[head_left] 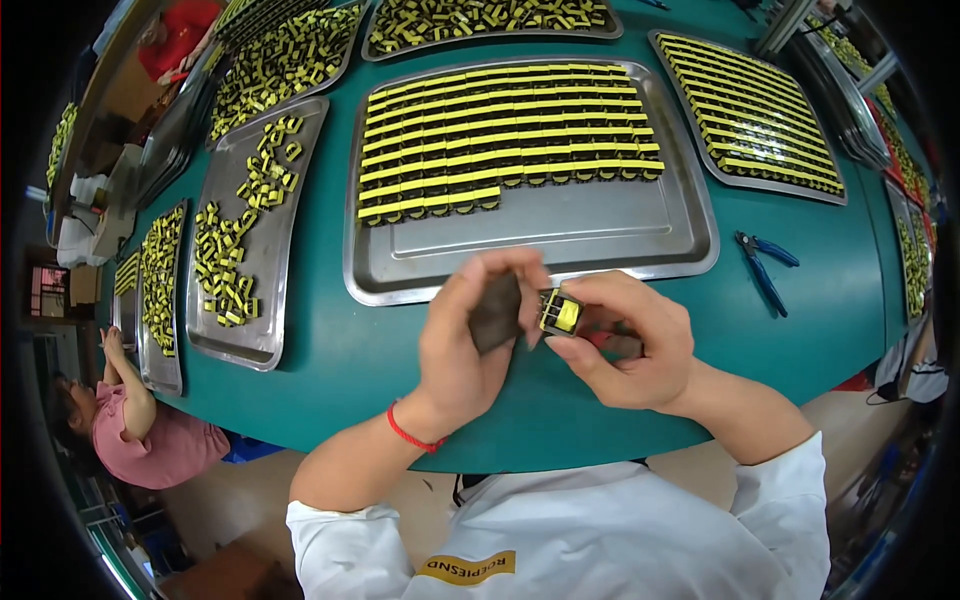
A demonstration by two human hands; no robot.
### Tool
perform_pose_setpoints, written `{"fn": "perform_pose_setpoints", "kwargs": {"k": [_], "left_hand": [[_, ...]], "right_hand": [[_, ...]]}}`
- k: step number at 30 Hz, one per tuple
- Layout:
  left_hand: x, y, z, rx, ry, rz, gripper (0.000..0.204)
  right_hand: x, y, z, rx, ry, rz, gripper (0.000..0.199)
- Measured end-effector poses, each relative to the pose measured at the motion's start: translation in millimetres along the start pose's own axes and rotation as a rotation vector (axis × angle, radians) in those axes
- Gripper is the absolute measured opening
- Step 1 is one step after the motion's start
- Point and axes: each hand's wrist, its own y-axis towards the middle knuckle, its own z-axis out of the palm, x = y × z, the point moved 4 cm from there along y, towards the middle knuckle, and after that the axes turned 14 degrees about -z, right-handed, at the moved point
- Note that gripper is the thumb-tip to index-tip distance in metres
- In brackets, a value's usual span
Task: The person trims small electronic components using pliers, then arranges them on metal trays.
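My right hand (635, 345) pinches a small transformer (561, 313) between thumb and fingers. It has yellow tape, a black body and metal pins facing left. My left hand (470, 335), with a red cord at the wrist, curves beside the pin side. Its fingers are smeared by motion, so whether they touch the pins or grip anything is unclear. Just beyond both hands lies a metal tray (560, 245) with rows of like transformers (510, 135) packed side by side. The nearest row is shorter and stops partway along.
Loose transformers lie in trays to the left (290, 215) and at the back (490, 48). Another tray of neat rows (750, 115) stands at far right. Blue-handled cutters (765, 270) lie on the green table (830, 290). A person in pink (150, 435) sits at left.
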Motion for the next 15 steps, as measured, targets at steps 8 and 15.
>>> {"fn": "perform_pose_setpoints", "kwargs": {"k": [8,15], "left_hand": [[0.7,-1.1,10.7,0.259,-0.105,0.025,0.076],[2.3,-0.9,10.0,0.303,0.185,0.134,0.079]], "right_hand": [[-5.9,-7.0,13.2,0.188,0.09,0.358,0.032],[-0.5,-5.5,12.7,0.195,0.045,0.296,0.03]]}}
